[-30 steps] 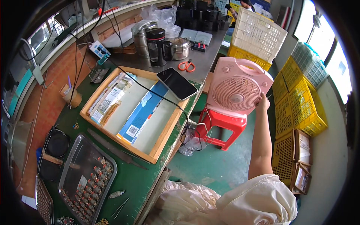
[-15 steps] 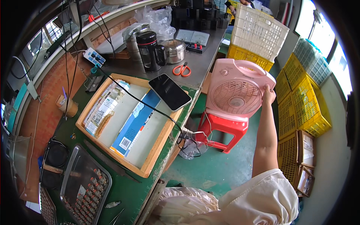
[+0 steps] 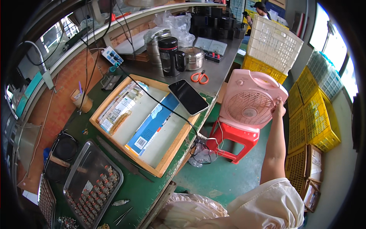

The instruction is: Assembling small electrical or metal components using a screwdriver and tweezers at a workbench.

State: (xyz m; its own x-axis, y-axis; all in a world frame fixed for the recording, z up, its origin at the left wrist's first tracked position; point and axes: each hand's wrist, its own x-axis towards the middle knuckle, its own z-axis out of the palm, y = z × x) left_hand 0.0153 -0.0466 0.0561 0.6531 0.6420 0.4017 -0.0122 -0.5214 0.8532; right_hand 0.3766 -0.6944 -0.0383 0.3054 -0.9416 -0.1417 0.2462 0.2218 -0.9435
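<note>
My right hand is closed on the right edge of a pink box fan, its arm stretched forward from a cream sleeve. The fan stands upright on a red plastic stool beside the workbench, its round grille toward me. A white cord hangs by the stool and meets a black cable near the bench edge. My left hand is out of the picture.
On the bench are a wooden tray, a phone, orange-handled scissors, a dark jug, tweezers and a metal tray of small parts. Yellow crates line the right wall; another person is far back.
The whole view has shifted, so the bench, fan and stool appear lower and further right. My right hand stays on the fan's edge. More of the far person shows now.
</note>
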